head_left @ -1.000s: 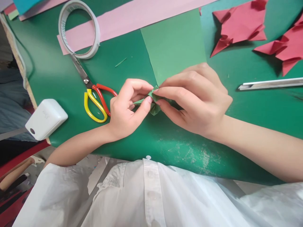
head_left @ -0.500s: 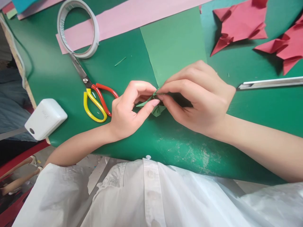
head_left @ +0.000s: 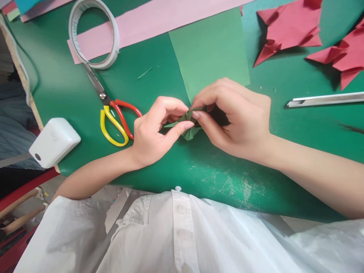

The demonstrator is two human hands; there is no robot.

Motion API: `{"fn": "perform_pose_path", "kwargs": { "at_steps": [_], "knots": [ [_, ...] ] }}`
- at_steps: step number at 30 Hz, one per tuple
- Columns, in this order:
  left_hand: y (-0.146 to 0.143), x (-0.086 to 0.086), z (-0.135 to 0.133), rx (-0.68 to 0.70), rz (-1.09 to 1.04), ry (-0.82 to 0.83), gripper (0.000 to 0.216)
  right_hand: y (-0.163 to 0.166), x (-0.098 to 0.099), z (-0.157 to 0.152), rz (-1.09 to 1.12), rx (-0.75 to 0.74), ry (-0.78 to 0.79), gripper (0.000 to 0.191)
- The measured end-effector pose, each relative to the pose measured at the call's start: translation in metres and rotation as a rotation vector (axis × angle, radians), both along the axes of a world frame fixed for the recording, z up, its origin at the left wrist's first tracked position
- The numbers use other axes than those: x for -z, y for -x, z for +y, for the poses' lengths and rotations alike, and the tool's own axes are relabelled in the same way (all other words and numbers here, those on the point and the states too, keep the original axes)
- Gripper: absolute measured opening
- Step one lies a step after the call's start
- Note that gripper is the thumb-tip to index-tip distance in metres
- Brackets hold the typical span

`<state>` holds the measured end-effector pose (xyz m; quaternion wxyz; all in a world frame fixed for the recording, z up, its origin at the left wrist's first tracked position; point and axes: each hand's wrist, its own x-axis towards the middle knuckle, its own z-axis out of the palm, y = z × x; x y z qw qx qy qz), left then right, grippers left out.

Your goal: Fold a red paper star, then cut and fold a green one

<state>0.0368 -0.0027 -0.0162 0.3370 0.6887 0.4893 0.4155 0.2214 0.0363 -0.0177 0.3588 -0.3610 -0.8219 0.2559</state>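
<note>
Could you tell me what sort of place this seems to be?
Probably a paper-craft worktable: scissors, a tape roll and folded red paper lie around, while both hands pinch a small green paper piece.

Two red folded papers (head_left: 290,28), one scissors (head_left: 113,113), one tape roll (head_left: 93,34), one pink strip (head_left: 159,22).

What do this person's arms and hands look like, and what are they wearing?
Both forearms are bare, with no sleeves reaching the wrists. The left hand and right hand wear no gloves, rings, watch or bracelets that show. The fingers have short, plain nails. The person wears a white buttoned shirt, loose and slightly creased, with a small round button near the collar.
</note>
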Motion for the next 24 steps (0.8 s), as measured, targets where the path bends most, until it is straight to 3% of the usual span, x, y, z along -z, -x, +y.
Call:
{"fn": "perform_pose_path", "kwargs": {
  "at_steps": [10, 24],
  "knots": [
    [0.0006, -0.0013, 0.0015, 0.004, 0.027, -0.03, 0.016, -0.0022, -0.0005, 0.0014, 0.033, -0.059, -0.003, 0.008],
    [-0.0005, -0.0035, 0.0029, -0.003, 0.029, -0.022, 0.021, -0.0007, 0.0005, 0.0009, 0.027, -0.076, 0.127, 0.008]
  ]
}}
